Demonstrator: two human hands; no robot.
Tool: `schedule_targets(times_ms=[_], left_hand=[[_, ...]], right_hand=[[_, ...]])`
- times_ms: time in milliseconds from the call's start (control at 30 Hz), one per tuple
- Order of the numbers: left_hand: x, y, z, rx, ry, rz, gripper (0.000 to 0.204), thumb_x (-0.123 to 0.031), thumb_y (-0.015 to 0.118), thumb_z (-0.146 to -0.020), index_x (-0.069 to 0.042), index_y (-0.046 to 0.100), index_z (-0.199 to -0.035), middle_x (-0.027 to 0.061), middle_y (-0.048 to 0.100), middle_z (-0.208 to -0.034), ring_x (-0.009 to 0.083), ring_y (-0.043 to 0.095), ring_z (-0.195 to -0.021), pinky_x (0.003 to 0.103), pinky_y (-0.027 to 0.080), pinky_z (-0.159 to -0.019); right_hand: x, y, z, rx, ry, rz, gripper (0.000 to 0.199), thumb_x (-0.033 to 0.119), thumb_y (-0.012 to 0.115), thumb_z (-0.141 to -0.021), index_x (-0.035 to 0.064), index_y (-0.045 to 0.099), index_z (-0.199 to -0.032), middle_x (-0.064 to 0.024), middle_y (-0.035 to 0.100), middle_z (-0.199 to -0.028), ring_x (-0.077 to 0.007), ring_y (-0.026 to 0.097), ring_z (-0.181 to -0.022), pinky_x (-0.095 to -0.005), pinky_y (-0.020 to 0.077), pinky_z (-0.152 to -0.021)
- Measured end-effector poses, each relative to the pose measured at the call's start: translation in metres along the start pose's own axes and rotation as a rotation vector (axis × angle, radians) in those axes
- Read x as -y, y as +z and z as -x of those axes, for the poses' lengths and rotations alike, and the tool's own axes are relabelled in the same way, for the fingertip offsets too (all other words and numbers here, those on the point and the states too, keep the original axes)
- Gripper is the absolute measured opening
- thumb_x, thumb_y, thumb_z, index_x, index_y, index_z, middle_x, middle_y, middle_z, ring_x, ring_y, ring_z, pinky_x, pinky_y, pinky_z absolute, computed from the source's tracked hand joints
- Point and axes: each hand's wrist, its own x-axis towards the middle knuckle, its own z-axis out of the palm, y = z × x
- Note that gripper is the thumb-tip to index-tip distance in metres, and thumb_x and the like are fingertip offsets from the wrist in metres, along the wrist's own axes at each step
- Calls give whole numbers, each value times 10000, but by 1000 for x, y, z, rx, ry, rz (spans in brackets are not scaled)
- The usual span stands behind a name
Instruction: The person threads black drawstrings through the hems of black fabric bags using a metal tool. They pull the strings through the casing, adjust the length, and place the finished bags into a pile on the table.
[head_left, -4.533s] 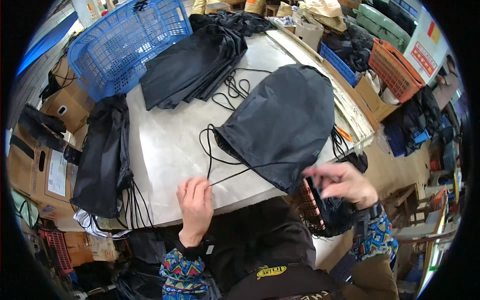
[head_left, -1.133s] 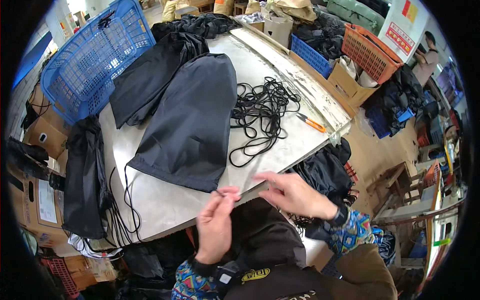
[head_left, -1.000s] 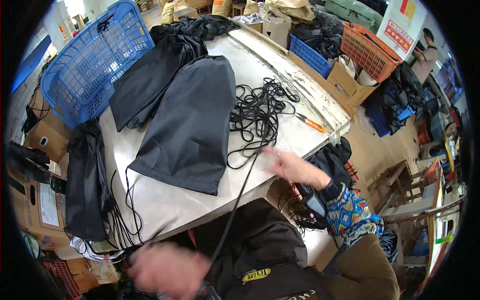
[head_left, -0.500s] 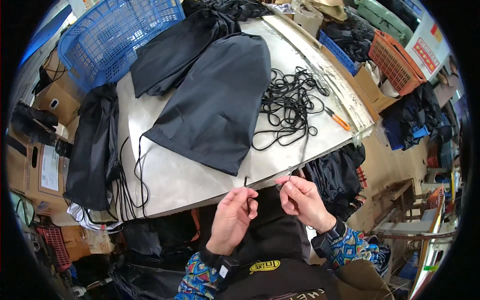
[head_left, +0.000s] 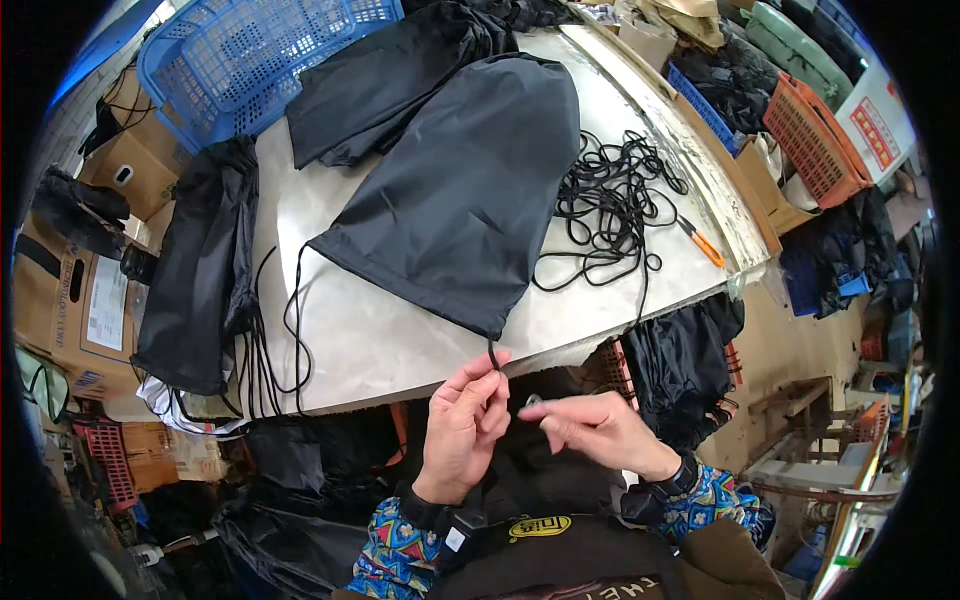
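A flat black drawstring bag point(head_left: 455, 200) lies on the white table, one corner at the front edge. At that corner a short black cord point(head_left: 492, 352) runs down into my left hand point(head_left: 465, 425), whose thumb and fingers are closed on it. My right hand point(head_left: 600, 430) is close by on the right, just off the table edge. Its thumb and forefinger pinch a small shiny metal piece point(head_left: 532, 401), shaped like a wire loop; its exact kind is unclear. From the bag's left corner another black cord point(head_left: 290, 320) hangs in a loop.
Tangled black cord point(head_left: 615, 200) lies right of the bag, beside an orange-handled cutting tool point(head_left: 703, 243). More black bags point(head_left: 385, 90) lie behind, and another bag point(head_left: 200, 270) hangs at the left. A blue basket point(head_left: 250, 60) stands at the back left, an orange crate point(head_left: 815, 140) far right.
My right hand has moved left and down, toward my left hand. The cord in my left hand now meets the bag's corner. The whole view has shifted slightly.
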Motion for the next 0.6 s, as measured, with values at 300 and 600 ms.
schedule_targets(times_ms=[300, 600], left_hand=[[11, 5, 4, -129, 7, -248, 152, -130, 520, -951, -16, 578, -1033, -29, 436, -546, 40, 290, -388, 211, 203, -370], [17, -8, 2, -79, -12, -194, 136, -97, 560, -919, -5, 595, -1012, -12, 515, -597, 47, 383, -402, 209, 244, -367]], right_hand=[[-8, -4, 0, -208, -121, 271, 223, 30, 595, -893, 13, 653, -1107, -77, 686, -833, -85, 608, -660, -208, 494, -612], [-8, -1, -3, -338, -103, 333, 239, 15, 614, -849, 41, 672, -1079, -106, 670, -748, -132, 633, -622, -251, 496, -570]])
